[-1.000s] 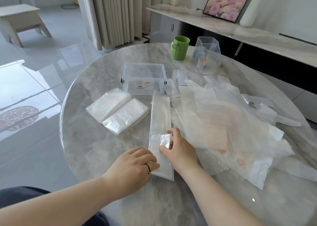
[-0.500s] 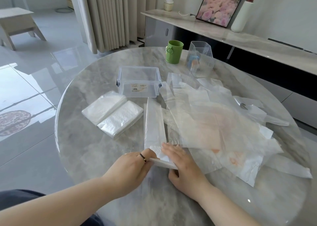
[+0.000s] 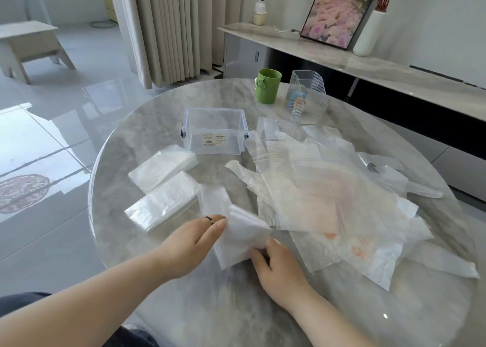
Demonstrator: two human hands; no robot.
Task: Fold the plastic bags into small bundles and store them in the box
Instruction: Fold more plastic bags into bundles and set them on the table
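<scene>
A white plastic bag strip (image 3: 231, 223) lies near the table's front edge, its near end lifted and doubled over. My left hand (image 3: 192, 241) pinches the strip's left edge. My right hand (image 3: 276, 265) grips the lifted end from the right. Two folded bag bundles (image 3: 163, 186) lie side by side to the left. The clear plastic box (image 3: 215, 131) stands beyond them with nothing inside. A loose heap of flat plastic bags (image 3: 323, 194) spreads across the right half of the table.
A green cup (image 3: 267, 86) and a clear ribbed container (image 3: 306, 96) stand at the far side of the round marble table (image 3: 236, 307). A long shelf with a picture and a white vase runs behind, right.
Both hands have lifted the near end of the long strip and folded it forward, so the strip is shorter now. The view has tilted up.
</scene>
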